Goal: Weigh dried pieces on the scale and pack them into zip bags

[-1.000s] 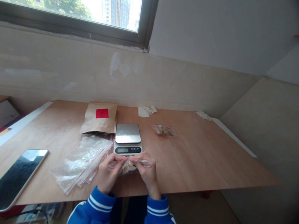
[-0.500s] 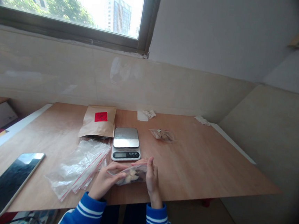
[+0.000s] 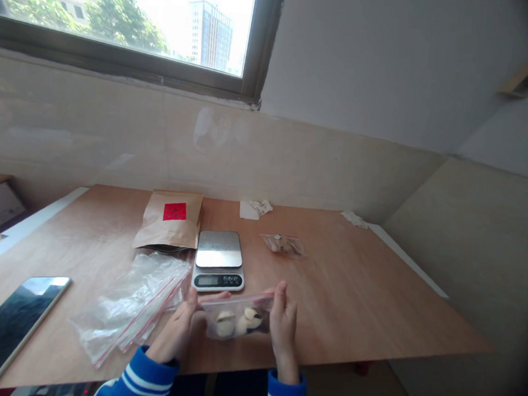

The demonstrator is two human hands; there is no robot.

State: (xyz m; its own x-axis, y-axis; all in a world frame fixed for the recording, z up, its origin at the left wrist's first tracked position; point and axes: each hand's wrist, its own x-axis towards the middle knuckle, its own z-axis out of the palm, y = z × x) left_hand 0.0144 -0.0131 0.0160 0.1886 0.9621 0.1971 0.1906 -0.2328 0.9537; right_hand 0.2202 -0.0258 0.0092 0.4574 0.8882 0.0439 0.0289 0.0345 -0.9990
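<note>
Between my hands, near the table's front edge, is a clear zip bag (image 3: 237, 320) with pale, dried-looking pieces and some darker bits inside. My left hand (image 3: 179, 326) grips the bag's left end. At the other end, my right hand (image 3: 283, 323) pinches the upper corner with the thumb up. Just beyond the bag stands a digital kitchen scale (image 3: 219, 262) with a bare metal plate. Left of my left hand lie several flat clear zip bags (image 3: 132, 300) with red seal lines.
A brown paper pouch (image 3: 169, 223) with a red label stands behind the flat bags. Another small filled zip bag (image 3: 283, 244) lies right of the scale. A large phone or tablet (image 3: 12, 330) is at the left. Crumpled tissue (image 3: 261, 207) and white paper (image 3: 249, 209) are by the wall.
My hands have moved apart, stretching the filled bag out wider and flatter, so its pale pieces show more clearly. The view has shifted slightly.
</note>
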